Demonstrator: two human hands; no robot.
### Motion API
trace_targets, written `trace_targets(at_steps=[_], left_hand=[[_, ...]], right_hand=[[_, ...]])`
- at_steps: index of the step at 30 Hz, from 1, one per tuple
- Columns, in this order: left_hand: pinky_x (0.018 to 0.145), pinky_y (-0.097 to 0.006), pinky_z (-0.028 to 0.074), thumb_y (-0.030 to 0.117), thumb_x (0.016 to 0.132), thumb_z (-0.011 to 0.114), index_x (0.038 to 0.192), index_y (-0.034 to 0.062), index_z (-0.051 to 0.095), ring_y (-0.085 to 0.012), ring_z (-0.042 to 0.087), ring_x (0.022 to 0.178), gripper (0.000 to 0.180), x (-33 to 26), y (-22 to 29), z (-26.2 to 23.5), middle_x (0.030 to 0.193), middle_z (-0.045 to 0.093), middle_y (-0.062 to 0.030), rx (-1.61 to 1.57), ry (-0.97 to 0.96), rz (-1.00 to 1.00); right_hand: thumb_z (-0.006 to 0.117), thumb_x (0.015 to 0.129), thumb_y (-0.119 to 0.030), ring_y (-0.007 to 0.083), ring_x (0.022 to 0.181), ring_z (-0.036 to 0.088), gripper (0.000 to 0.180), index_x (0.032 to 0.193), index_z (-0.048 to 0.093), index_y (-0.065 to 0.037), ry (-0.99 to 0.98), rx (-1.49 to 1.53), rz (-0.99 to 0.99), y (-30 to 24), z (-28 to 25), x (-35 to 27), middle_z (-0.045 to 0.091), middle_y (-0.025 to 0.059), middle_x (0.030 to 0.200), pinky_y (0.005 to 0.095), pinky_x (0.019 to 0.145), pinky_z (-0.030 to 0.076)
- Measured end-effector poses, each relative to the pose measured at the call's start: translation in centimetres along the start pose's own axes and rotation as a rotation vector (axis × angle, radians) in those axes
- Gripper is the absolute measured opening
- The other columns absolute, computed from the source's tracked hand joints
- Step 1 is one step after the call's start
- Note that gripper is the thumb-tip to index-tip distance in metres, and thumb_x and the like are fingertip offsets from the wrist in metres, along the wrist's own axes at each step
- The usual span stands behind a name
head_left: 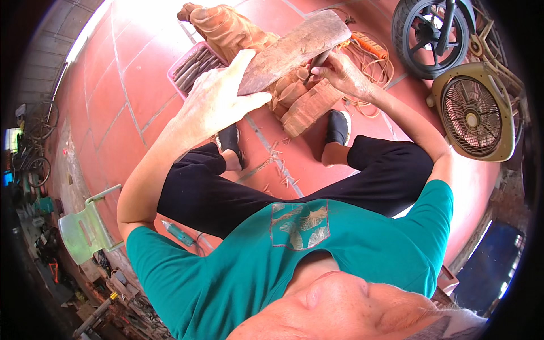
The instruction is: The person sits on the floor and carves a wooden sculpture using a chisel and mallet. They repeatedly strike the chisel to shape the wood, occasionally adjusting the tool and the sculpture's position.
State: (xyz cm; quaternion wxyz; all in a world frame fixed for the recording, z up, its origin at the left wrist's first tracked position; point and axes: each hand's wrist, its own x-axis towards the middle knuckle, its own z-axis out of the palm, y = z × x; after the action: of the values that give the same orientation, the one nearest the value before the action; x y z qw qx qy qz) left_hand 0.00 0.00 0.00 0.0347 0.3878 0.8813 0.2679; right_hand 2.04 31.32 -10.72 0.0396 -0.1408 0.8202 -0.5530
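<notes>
A flat, worn wooden slab, like a carver's mallet, slants up to the right across the middle of the view. Its lower-left end sits between the thumb and forefinger of my left hand, whose other fingers are mostly hidden. Under the slab's right part, my right hand pinches a dark, narrow tool, apparently a chisel, pointing down toward the wood. A reddish-brown carved wooden figure lies on the floor beyond and below; its near blocky end is between my feet. The slab covers its middle.
A pink tray of slender dark tools stands left of the carving. To its right lie an orange tool and looped cord. A wheel and box fan stand right; a pale green chair and teal power tool left. Wood chips litter the tiles.
</notes>
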Motion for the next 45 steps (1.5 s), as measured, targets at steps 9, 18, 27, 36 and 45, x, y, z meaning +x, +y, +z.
trace_targets(at_steps=[9,18,27,36,45], left_hand=[[0.080,-0.047,0.053,0.036,0.084,0.077,0.137,-0.0037,0.045,-0.0437,0.068,0.089,0.074,-0.1,1.5,-0.3,0.092,0.068,-0.0300,-0.110,0.084,0.068],[0.074,-0.049,0.051,0.036,0.088,0.071,0.132,-0.0004,0.043,-0.0432,0.067,0.086,0.064,0.1,2.8,-0.3,0.087,0.067,-0.0253,0.053,-0.188,-0.010],[0.071,-0.049,0.050,0.036,0.087,0.071,0.134,0.0016,0.044,-0.0423,0.066,0.078,0.064,-0.2,2.9,0.0,0.079,0.066,-0.0232,-0.126,0.061,0.112],[0.077,-0.049,0.050,0.038,0.087,0.072,0.139,0.0009,0.043,-0.0422,0.066,0.085,0.069,-0.1,2.0,-0.7,0.084,0.066,-0.0260,0.008,-0.171,-0.048],[0.100,-0.048,0.048,0.041,0.083,0.078,0.141,-0.0010,0.048,-0.0431,0.062,0.116,0.077,-0.7,0.5,-1.1,0.122,0.064,-0.0297,0.043,-0.054,-0.080]], right_hand=[[0.065,0.094,-0.010,0.0253,0.089,0.072,0.018,0.110,0.060,-0.004,-0.027,-0.228,-0.199,0.3,-0.3,-1.4,0.070,0.0112,0.088,0.0365,0.079,0.055],[0.069,0.093,-0.015,0.0284,0.090,0.069,0.018,0.107,0.062,-0.005,0.003,-0.450,-0.324,0.2,0.0,-1.1,0.070,0.0128,0.094,0.0391,0.080,0.054],[0.070,0.093,-0.015,0.0248,0.089,0.069,0.021,0.112,0.068,-0.005,-0.131,-0.328,-0.099,-1.8,0.1,-1.3,0.071,0.0117,0.103,0.0382,0.080,0.054],[0.067,0.094,-0.016,0.0282,0.092,0.069,0.014,0.094,0.064,-0.003,-0.062,-0.237,-0.301,1.1,-0.1,-1.7,0.069,0.0110,0.105,0.0382,0.080,0.054],[0.069,0.089,-0.009,0.0284,0.094,0.069,0.012,0.094,0.067,0.002,-0.053,-0.307,-0.468,-0.9,-0.8,-2.0,0.068,0.0122,0.103,0.0383,0.081,0.055]])
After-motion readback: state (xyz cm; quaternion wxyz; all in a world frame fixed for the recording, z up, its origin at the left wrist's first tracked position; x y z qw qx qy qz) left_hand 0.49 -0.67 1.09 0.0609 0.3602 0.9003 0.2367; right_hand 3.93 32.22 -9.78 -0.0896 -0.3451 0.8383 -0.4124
